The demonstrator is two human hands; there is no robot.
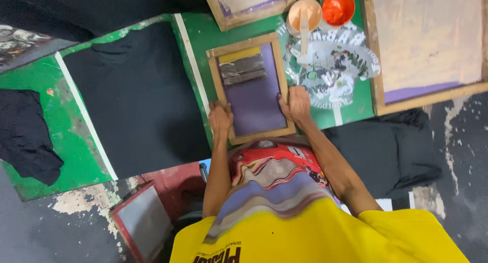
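Gripping a small wooden printing frame [252, 88] by its side rails on the green table [201, 34], left hand [220, 118] and right hand [296, 105] clamped on, looks light and stiff, mesh probably delicate

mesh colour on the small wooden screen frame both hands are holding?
Purple mesh in the small wooden screen frame, with a yellow strip at the top edge. Head view, the only one.

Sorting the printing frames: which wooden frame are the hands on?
The small purple-meshed frame in the middle, gripped at both sides; the two bigger frames lie untouched.
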